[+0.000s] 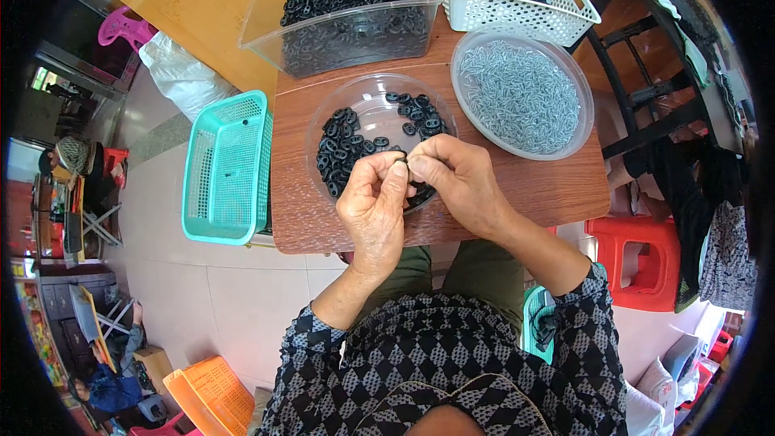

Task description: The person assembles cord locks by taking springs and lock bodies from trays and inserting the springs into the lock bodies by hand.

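My left hand (375, 206) pinches a small black plastic piece (401, 158) between thumb and fingers. Against it my right hand (458, 182) is closed, thumb and forefinger together; what they grip is too small to make out. Both hands are over the near side of a clear round bowl (379, 85), which holds many black oval pieces with two holes (335, 145). To the right stands a round translucent tub (588, 105) full of small silvery metal pins or screws (521, 97).
Behind the bowl, a clear box (323, 56) of black pieces and a white perforated basket (476, 12) stand on the brown table (484, 222). A green basket (226, 230) is left of the table, a red stool (638, 230) right. Several people sit far left.
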`<state>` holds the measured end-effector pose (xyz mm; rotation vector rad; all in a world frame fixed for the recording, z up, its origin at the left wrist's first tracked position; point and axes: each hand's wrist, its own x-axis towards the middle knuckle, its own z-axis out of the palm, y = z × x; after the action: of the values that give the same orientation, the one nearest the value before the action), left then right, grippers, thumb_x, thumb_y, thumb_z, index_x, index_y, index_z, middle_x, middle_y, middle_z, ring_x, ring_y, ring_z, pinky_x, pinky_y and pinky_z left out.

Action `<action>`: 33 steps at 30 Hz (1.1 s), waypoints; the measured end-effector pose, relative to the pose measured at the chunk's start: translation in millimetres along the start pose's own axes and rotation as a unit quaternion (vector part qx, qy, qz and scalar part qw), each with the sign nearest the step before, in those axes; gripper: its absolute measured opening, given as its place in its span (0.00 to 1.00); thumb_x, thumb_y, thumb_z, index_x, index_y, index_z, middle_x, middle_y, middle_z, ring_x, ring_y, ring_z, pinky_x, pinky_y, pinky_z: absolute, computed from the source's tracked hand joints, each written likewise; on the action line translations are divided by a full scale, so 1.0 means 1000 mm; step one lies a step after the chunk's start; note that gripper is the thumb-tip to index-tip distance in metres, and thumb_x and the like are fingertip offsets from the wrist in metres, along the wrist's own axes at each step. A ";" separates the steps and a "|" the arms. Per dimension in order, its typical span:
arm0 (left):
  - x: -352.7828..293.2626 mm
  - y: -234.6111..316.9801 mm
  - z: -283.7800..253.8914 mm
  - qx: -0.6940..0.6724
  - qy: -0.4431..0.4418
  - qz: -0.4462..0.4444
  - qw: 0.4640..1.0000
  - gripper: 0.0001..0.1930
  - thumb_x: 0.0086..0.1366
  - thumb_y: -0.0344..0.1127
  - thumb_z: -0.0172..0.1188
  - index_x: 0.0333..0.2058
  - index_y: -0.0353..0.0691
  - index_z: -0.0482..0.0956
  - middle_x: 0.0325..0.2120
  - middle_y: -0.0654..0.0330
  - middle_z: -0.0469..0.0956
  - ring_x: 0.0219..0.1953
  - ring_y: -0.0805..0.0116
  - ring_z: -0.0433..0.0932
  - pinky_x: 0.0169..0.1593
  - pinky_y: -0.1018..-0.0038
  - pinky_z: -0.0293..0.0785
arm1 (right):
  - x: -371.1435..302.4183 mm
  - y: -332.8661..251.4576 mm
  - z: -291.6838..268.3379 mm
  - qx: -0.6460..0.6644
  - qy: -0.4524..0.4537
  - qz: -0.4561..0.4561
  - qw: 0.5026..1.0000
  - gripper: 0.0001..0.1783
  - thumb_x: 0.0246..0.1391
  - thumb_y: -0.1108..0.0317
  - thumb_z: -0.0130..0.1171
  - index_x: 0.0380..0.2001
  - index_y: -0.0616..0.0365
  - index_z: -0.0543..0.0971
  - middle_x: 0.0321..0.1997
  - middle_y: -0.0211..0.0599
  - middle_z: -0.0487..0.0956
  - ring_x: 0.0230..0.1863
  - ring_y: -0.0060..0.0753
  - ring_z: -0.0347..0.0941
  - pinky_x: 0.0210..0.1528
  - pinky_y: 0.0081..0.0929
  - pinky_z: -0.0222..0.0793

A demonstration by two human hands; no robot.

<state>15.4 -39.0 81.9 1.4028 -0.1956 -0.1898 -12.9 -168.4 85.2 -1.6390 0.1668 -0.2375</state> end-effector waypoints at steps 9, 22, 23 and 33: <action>-0.002 0.000 -0.003 -0.001 -0.006 0.003 1.000 0.05 0.65 0.28 0.56 0.37 0.33 0.75 0.27 0.67 0.74 0.25 0.83 0.70 0.27 0.86 0.67 | 0.001 -0.005 -0.006 0.028 -0.049 0.018 0.998 0.04 0.51 0.74 0.58 0.28 0.65 0.77 0.24 0.35 0.77 0.27 0.20 0.72 0.28 0.21 0.68; -0.002 -0.002 -0.006 -0.035 -0.007 0.004 0.999 0.05 0.64 0.25 0.55 0.38 0.30 0.75 0.25 0.63 0.76 0.24 0.80 0.72 0.27 0.84 0.71 | 0.002 -0.009 -0.007 -0.030 -0.052 -0.077 0.995 0.06 0.50 0.72 0.60 0.24 0.64 0.75 0.22 0.35 0.76 0.25 0.21 0.70 0.28 0.24 0.66; 0.000 -0.002 -0.007 -0.067 -0.015 -0.015 0.998 0.06 0.64 0.25 0.55 0.38 0.29 0.75 0.25 0.62 0.76 0.24 0.79 0.73 0.27 0.84 0.71 | 0.002 -0.013 -0.007 -0.009 -0.058 -0.030 0.998 0.06 0.50 0.72 0.60 0.25 0.64 0.75 0.23 0.34 0.76 0.25 0.21 0.70 0.28 0.23 0.67; -0.002 0.004 -0.011 -0.032 -0.030 -0.010 0.999 0.07 0.65 0.27 0.55 0.39 0.30 0.75 0.27 0.60 0.78 0.25 0.79 0.75 0.26 0.84 0.71 | 0.003 -0.008 -0.013 -0.042 -0.076 -0.019 0.996 0.04 0.50 0.74 0.58 0.29 0.64 0.75 0.23 0.31 0.77 0.25 0.16 0.71 0.28 0.19 0.67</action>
<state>16.8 -27.1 83.5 1.3369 -0.2243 -0.2534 -13.4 -180.6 94.2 -1.7378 0.0304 -0.1342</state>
